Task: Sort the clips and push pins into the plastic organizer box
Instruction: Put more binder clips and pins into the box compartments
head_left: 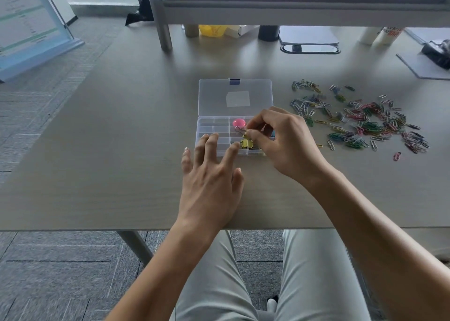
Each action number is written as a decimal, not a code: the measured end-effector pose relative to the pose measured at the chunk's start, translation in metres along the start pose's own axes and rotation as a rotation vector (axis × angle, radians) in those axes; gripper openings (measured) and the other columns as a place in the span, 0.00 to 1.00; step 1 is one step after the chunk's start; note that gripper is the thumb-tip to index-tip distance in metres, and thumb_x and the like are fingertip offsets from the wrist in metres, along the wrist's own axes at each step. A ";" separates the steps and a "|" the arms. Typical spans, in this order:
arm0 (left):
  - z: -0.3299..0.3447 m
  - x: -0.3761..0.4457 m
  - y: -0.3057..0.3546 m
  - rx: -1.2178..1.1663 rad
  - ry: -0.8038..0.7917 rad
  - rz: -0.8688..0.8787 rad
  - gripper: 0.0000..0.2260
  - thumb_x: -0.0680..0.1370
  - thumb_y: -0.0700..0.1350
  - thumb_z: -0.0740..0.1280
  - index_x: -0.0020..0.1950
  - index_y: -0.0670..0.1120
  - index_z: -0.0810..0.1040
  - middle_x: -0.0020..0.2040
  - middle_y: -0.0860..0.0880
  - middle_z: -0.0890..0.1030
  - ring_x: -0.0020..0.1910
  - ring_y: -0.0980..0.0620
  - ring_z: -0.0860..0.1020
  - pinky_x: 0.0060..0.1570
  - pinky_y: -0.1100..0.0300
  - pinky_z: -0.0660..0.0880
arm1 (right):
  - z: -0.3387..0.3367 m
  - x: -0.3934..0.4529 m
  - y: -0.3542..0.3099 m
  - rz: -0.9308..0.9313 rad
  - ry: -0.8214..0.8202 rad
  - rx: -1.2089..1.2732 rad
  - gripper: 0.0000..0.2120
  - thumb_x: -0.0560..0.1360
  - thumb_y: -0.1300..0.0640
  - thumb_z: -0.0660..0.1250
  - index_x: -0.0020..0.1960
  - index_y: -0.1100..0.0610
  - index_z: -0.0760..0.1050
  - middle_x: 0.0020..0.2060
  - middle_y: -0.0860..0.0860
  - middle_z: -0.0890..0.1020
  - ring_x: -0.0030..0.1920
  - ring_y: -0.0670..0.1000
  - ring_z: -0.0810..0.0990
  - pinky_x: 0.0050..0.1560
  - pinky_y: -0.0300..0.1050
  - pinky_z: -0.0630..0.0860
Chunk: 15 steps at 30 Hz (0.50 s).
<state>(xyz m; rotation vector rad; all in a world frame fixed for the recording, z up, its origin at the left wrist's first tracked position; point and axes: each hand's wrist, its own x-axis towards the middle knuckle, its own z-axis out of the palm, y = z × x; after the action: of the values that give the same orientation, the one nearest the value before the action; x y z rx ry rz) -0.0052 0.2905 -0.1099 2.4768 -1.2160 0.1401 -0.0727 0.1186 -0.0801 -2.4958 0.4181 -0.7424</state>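
Clear plastic compartmented organizer box lying open on grey-brown table, lid folded flat behind. Left hand resting over box's near left edge, fingers straight and spread, holding nothing. Right hand above box's right compartments, fingers pinched together on wire handle of small yellow binder clip. Round pink push pin inside a back compartment. Scattered multicoloured paper clips on table, right of box.

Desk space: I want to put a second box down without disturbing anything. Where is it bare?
Bare desk runs left of the organizer box, out to the desk's left edge, and along the near edge beside the left hand. Right of the right hand it is crowded with scattered paper clips.
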 end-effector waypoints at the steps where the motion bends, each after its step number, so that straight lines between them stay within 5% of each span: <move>1: 0.000 0.000 0.000 0.001 0.000 -0.002 0.23 0.81 0.53 0.59 0.76 0.55 0.63 0.77 0.43 0.60 0.79 0.43 0.55 0.76 0.38 0.54 | -0.001 -0.001 0.000 0.002 0.001 0.006 0.01 0.77 0.54 0.73 0.48 0.50 0.82 0.42 0.43 0.81 0.41 0.45 0.80 0.47 0.49 0.78; 15: 0.000 0.000 0.001 -0.059 0.017 -0.039 0.29 0.80 0.51 0.61 0.79 0.49 0.57 0.77 0.45 0.62 0.78 0.45 0.57 0.76 0.42 0.56 | -0.001 -0.011 -0.001 -0.017 -0.048 0.000 0.01 0.77 0.55 0.74 0.48 0.50 0.82 0.43 0.43 0.82 0.41 0.45 0.80 0.46 0.52 0.79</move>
<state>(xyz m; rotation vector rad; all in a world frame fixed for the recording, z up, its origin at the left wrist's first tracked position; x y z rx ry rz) -0.0061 0.2894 -0.1093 2.4423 -1.1477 0.1131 -0.0818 0.1238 -0.0832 -2.5147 0.3803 -0.6872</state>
